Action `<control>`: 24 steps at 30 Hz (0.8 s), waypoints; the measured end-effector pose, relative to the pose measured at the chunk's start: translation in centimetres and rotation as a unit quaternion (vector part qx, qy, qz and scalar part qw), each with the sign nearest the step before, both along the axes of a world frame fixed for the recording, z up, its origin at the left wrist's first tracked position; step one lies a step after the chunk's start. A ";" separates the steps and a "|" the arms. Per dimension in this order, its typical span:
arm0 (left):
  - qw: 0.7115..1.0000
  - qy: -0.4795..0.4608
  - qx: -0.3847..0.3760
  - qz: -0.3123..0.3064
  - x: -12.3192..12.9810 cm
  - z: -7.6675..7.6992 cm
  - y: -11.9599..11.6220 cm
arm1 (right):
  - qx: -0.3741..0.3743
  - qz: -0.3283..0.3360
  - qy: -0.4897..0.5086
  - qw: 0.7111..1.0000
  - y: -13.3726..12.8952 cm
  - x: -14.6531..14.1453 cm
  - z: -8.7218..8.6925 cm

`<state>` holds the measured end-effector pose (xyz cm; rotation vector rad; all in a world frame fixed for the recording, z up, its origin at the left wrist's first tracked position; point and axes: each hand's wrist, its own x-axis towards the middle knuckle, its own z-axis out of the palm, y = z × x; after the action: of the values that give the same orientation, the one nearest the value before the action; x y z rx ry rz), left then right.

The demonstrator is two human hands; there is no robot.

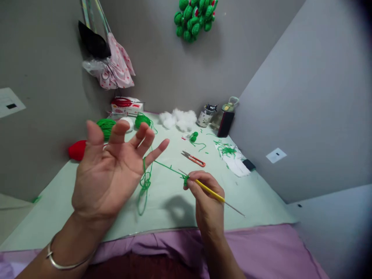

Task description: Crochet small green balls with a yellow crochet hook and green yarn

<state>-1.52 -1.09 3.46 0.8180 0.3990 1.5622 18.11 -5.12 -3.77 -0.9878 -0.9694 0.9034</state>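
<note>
My left hand (112,174) is raised palm up with its fingers spread. Green yarn (145,181) loops around its little finger and hangs in a loose tangle below. From there a strand runs taut across to my right hand (207,197). Pinched in that hand is a crochet hook (210,190) with a yellow grip, its thin metal tip pointing up and left. At the right fingertips sits a small green crocheted piece (185,180), partly covered by thumb and finger. Orange-handled thread snips (194,159) lie on the table just beyond.
White stuffing (178,119) lies at the back beside green yarn balls (142,119). A red ball (77,150) is at left. A pen cup (205,116), a bottle (228,110) and a phone (226,124) stand at back right, near yarn scraps (226,150) on white paper.
</note>
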 end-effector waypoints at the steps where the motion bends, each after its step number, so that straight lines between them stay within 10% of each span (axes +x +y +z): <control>1: 0.997 0.048 0.059 0.029 0.0 -0.4 -0.1 | 0.010 -0.002 -0.003 1.000 0.0 -0.3 0.0; 6: 0.848 0.463 0.217 0.139 1.9 -4.8 -0.8 | 0.076 -0.043 -0.044 0.995 -0.4 -1.5 0.7; 12: 0.950 0.302 -0.055 -0.061 3.6 -6.0 -1.5 | 0.123 -0.039 -0.108 0.986 -1.0 -2.0 0.5; 24: 0.954 0.126 -0.186 -0.200 3.4 -5.9 -1.9 | -0.115 0.130 0.230 0.958 0.5 -2.0 0.1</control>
<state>1.90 -2.96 -2.47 0.7479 0.6477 0.9692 16.11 -4.62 -3.64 -0.7979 -0.6113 1.4194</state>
